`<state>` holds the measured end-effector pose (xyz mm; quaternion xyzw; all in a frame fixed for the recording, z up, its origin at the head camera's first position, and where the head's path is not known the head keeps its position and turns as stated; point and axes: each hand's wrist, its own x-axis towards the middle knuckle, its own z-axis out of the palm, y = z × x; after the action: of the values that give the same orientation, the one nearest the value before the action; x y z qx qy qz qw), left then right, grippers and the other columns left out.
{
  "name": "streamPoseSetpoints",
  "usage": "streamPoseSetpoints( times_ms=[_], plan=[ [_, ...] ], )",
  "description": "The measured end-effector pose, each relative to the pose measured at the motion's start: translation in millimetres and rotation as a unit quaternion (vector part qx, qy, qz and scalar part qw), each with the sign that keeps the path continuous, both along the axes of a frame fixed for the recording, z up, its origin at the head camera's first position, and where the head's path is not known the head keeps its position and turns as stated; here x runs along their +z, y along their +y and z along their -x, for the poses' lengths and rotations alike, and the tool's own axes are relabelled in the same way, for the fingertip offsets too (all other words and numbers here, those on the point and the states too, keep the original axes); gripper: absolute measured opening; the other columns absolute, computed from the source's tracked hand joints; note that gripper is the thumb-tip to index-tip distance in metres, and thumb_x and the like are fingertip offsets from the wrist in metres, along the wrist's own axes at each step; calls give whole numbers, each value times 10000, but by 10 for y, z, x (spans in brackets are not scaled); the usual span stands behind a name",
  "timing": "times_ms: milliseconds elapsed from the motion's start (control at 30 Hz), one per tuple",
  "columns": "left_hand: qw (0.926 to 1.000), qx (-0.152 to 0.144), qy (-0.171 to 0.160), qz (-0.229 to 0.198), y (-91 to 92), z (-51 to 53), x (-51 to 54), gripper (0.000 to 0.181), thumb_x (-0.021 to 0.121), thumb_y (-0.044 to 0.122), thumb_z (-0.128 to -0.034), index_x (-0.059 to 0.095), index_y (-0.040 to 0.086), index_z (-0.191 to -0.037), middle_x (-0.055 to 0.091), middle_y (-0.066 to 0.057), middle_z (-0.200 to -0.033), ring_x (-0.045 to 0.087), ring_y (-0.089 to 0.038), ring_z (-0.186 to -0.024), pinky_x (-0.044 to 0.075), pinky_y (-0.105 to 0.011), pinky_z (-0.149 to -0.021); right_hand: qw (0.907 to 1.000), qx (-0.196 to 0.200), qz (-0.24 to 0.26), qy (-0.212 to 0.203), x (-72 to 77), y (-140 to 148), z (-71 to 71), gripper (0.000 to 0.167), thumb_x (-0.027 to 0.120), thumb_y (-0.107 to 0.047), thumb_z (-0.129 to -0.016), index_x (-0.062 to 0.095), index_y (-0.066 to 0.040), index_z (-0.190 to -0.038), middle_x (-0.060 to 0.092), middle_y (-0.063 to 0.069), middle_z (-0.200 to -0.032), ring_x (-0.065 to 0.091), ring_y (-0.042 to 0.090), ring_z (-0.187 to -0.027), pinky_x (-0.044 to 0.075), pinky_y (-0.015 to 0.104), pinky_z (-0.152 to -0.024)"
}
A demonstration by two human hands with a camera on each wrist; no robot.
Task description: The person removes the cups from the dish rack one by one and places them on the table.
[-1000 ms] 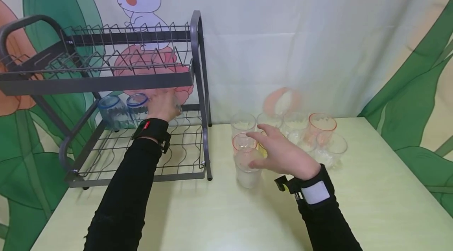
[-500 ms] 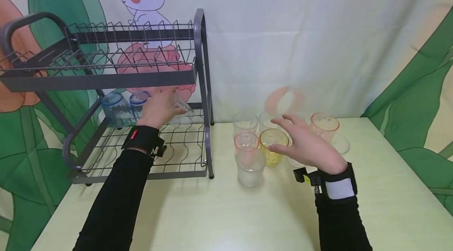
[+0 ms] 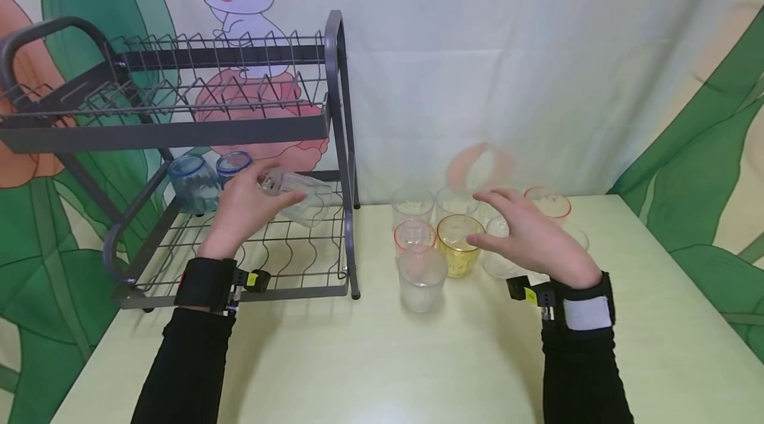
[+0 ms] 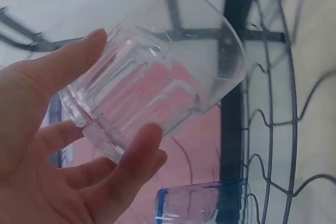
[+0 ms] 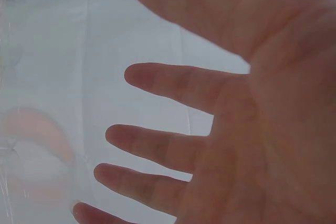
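My left hand [image 3: 241, 205] grips a clear glass [image 3: 301, 197] near its base, inside the lower level of the dish rack [image 3: 229, 292]. The glass is tilted, its mouth pointing to the lower right; in the left wrist view thumb and fingers hold the base end of the clear glass [image 4: 152, 77]. Behind that hand, two blue-tinted glasses [image 3: 193, 185] stand upside down on the rack. Over the cups on the table hovers my right hand [image 3: 534, 235], fingers spread, near the yellow cup [image 3: 459, 248]; the right wrist view shows its palm with nothing held.
Several cups stand mouth up on the table [image 3: 382, 364]: a frosted cup [image 3: 421, 281] in front, a red-rimmed cup [image 3: 414, 238] behind it, clear cups at the back, and another red-rimmed cup [image 3: 548, 202] to the right. The rack's upper tier [image 3: 179, 135] overhangs the left hand.
My left hand has drawn back toward me and tipped the clear glass sideways, bringing it into view. My right hand has shifted right, away from the frosted cup, uncovering the yellow one.
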<state>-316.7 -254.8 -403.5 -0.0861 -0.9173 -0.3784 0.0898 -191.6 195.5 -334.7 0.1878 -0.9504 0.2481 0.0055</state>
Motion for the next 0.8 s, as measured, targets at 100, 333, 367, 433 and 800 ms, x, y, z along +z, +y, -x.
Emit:
streamPoseSetpoints(
  times_ms=[100,333,367,433,800],
  plan=[
    [9983,122,-194,-527,-131,28,-171,779,706,592,-807,336,453,-1478,418,-31,-1436,607,-244,-972,480,-618,-705,10000,-37,-9,-8,1,35,5,723,696,-396,-908,400,-73,-1482,358,198,-1485,331,375,-1368,329,563,-1071],
    [9885,225,-472,-1417,198,-852,494,821,725,549,-816,333,352,-1510,388,-121,-1451,596,-307,-1069,554,-421,-808,9999,-90,35,-33,13,110,0,735,679,-439,-911,392,-84,-1488,387,179,-1478,328,361,-1373,329,560,-1071],
    [9865,227,-498,-1541,222,-919,543,818,734,522,-824,340,322,-1512,388,-118,-1454,584,-292,-1096,560,-410,-805,9999,-96,68,-37,12,127,-8,733,677,-439,-913,391,-87,-1489,389,174,-1480,325,358,-1375,327,558,-1072],
    [9814,225,-616,-1804,252,-1017,602,805,751,464,-835,354,278,-1510,390,-113,-1456,570,-269,-1125,568,-397,-799,9998,-130,132,-79,10,163,-30,737,668,-458,-914,387,-98,-1493,384,165,-1488,316,353,-1381,321,554,-1076],
    [9328,-381,-444,-3555,398,-1272,473,617,722,259,-907,439,193,-1451,396,-169,-1417,640,-217,-1009,578,-353,-777,9995,-230,173,-143,60,266,-54,803,661,-533,-891,370,-104,-1503,382,171,-1485,316,362,-1375,308,567,-1070]
  ],
)
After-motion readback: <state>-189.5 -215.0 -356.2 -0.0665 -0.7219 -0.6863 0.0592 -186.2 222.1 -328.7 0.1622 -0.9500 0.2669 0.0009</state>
